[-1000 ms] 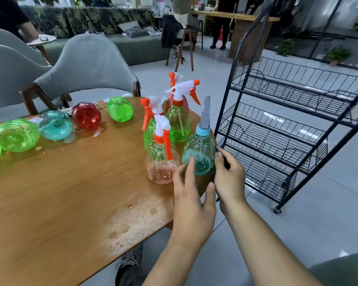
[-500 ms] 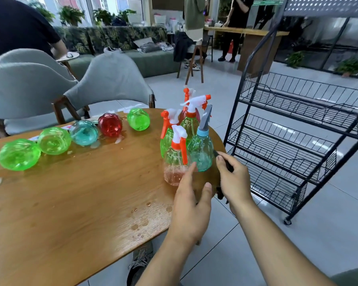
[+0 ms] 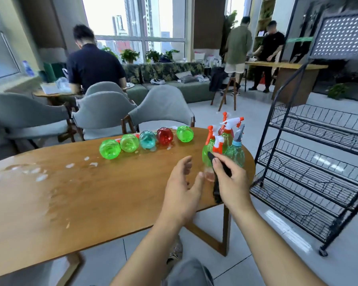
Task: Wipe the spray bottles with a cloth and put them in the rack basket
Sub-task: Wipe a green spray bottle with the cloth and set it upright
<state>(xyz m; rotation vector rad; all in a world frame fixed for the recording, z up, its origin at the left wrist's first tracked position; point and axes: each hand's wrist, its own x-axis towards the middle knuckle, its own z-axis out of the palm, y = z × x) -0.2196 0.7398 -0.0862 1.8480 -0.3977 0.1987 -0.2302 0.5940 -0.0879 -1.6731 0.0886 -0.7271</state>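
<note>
Right hand: the right hand (image 3: pixel 232 182) pinches a dark cloth (image 3: pixel 217 182), which hangs past the table's right edge.
Left hand: the left hand (image 3: pixel 182 186) is loosely spread and holds nothing.
Bottles: upright spray bottles (image 3: pixel 227 145) crowd the table (image 3: pixel 91 193) at its right end; five more (image 3: pixel 147 140) lie along the far edge.
Rack: the wire rack (image 3: pixel 316 162) stands just right of the table.
Chairs: grey chairs (image 3: pixel 161 108) line the far side.

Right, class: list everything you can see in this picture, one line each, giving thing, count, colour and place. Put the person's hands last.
lying bottles: five; three green, one teal, one red; row at table's far edge
upright spray bottles: about five, green, teal, clear; table's right end
table: one, wooden, wet patches
wire rack: one, black, right, baskets bare
grey chairs: several, behind table
dark cloth: one, in right hand
left hand: open, above table
right hand: holds cloth
</note>
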